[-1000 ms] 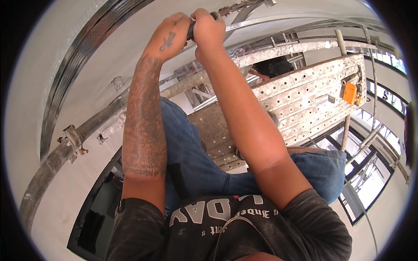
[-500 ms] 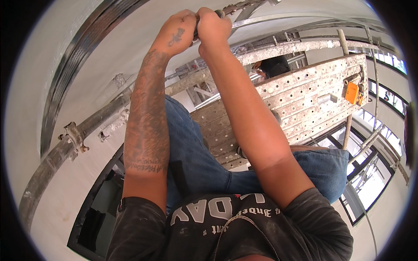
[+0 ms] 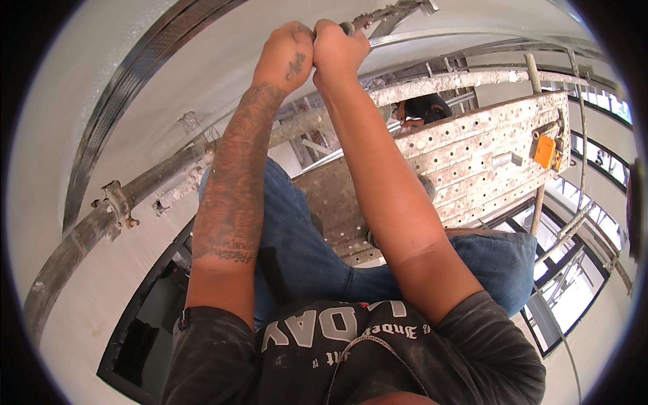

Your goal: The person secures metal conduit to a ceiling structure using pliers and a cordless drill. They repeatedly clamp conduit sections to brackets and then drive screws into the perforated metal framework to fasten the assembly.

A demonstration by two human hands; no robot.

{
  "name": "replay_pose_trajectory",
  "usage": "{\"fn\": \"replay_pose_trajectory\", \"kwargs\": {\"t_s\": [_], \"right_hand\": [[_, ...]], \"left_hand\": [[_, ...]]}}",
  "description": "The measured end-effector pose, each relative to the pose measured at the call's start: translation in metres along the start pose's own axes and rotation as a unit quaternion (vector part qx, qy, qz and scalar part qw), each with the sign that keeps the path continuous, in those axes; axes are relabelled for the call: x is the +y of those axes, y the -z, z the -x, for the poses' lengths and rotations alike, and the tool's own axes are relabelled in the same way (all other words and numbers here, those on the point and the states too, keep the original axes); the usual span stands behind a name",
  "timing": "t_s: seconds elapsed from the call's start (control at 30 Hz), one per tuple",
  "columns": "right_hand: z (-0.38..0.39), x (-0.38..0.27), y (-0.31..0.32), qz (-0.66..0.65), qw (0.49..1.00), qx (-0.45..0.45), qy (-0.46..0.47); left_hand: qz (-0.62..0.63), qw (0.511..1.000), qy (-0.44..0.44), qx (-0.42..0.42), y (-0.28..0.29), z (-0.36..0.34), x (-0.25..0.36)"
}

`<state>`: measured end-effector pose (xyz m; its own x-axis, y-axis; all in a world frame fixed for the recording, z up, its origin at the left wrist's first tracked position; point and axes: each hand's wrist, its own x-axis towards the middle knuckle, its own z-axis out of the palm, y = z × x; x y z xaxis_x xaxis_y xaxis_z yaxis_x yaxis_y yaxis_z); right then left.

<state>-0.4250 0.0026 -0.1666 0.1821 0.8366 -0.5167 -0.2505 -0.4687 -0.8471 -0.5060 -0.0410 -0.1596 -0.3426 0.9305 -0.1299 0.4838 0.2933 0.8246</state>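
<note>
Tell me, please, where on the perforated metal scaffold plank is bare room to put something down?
The perforated grey metal scaffold plank is bare in its middle, between the blue-jeaned knee and the orange tool at its far end. Near the legs it is crowded. Both hands, left hand and right hand, grip a thin metal bar together.

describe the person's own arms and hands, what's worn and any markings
Both hands are bare, no gloves. The left hand has a small tattoo on its back, and dense tattoos cover the left forearm. The right hand and arm show none. Dark grey short sleeves end above the elbows.
</note>
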Motion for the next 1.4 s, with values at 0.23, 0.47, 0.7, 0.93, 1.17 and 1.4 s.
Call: {"fn": "replay_pose_trajectory", "kwargs": {"t_s": [0.23,0.47,0.7,0.93,1.17,1.4], "right_hand": [[-0.004,0.004,0.004,0.033,0.999,-0.022,0.012],[0.005,-0.001,0.014,-0.024,0.997,-0.069,-0.028],[0.01,-0.02,0.017,0.013,0.994,-0.088,-0.064],[0.002,-0.006,0.009,0.024,0.997,-0.059,-0.05],[0.001,-0.017,0.016,0.018,0.988,-0.129,-0.086],[0.003,-0.024,0.02,0.068,0.992,-0.089,-0.064]], "left_hand": [[-0.008,0.993,0.086,-0.078,0.008,0.003,0.01],[0.046,0.965,0.15,-0.208,0.031,-0.001,0.02],[0.134,0.948,0.227,-0.179,0.022,0.007,0.029],[0.231,0.909,0.278,-0.206,0.013,-0.003,0.009],[0.278,0.886,0.266,-0.261,0.025,-0.008,0.004],[0.16,0.944,0.194,-0.213,0.019,0.0,0.013]]}}
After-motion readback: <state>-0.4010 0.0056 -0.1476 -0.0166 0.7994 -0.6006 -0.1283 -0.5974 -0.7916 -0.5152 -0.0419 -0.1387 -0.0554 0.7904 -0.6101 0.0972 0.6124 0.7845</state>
